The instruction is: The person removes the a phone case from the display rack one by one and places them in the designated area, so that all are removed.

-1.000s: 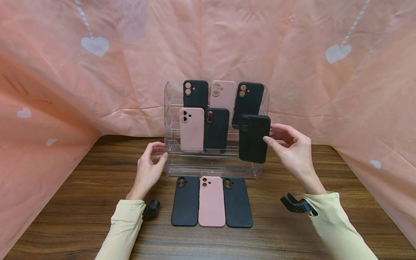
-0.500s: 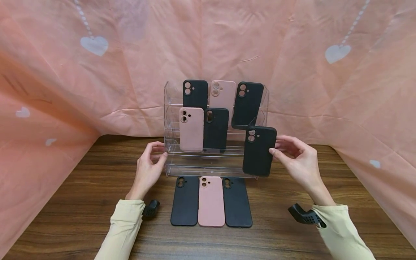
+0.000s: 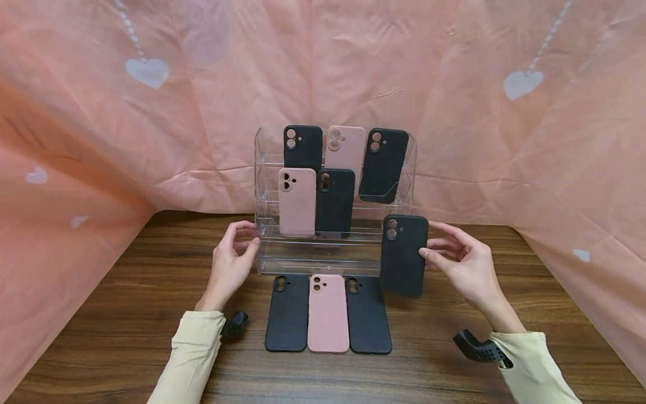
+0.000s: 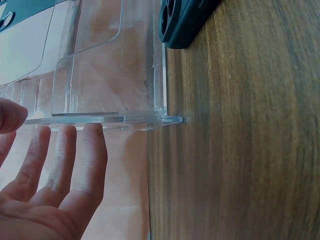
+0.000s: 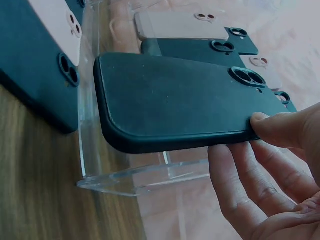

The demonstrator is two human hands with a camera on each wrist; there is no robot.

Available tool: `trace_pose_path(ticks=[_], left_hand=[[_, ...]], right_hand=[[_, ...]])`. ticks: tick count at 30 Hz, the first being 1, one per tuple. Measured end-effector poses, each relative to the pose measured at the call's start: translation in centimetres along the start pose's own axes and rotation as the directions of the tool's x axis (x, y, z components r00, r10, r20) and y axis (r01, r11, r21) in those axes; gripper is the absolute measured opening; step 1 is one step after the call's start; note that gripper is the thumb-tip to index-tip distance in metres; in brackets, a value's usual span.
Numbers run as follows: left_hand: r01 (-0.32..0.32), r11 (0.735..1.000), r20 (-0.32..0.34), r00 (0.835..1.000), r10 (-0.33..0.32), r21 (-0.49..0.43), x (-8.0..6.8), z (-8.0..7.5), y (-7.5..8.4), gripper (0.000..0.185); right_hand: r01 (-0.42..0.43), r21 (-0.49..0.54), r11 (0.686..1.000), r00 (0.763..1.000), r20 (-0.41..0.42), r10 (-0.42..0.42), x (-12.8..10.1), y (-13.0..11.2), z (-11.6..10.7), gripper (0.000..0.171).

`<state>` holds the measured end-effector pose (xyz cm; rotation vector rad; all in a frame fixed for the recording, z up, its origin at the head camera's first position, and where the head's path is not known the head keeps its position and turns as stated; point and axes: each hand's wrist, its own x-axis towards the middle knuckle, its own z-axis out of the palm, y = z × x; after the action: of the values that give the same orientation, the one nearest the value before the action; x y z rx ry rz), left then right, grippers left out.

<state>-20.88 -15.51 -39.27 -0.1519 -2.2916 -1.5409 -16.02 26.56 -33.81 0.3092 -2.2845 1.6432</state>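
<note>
Your right hand (image 3: 466,264) grip pinches black case (image 3: 404,255) upright | right of clear rack (image 3: 264,224) | left hand (image 3: 229,264) spread, steadying rack.

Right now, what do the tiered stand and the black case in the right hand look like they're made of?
Tiered stand: clear rigid plastic, probably acrylic; you see straight through it, and its edges gleam. Black phone case, pinched by the right hand: matte, likely soft silicone or rubbery plastic; no glare, rounded edges.
</note>
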Motion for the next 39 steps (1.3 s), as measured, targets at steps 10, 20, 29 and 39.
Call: trace_pose_path(ticks=[10,20,29,39], left_hand=[[-0.004,1.0,-0.011,1.0,0.005,0.016,0.0,0.0,-0.1,0.031],[0.012,1.0,0.003,1.0,-0.012,-0.004,0.0,0.0,0.0,0.03],[0.012,1.0,0.011,1.0,-0.012,-0.012,0.0,-0.1,0.1,0.03],[0.017,1.0,0.007,1.0,-0.017,-0.001,0.0,-0.1,0.0,0.03]], right_hand=[[-0.048,-0.029,0.998,0.997,0.057,0.049,-0.8,1.1,-0.8,0.059],[-0.063,-0.036,0.997,0.993,0.102,0.067,-1.5,2.2,-1.5,0.056],[-0.114,-0.063,0.991,0.98,0.156,0.122,-2.3,2.9,-2.0,0.058],[-0.176,-0.07,0.982,0.959,0.215,0.187,-3.1,3.1,-2.4,0.059]])
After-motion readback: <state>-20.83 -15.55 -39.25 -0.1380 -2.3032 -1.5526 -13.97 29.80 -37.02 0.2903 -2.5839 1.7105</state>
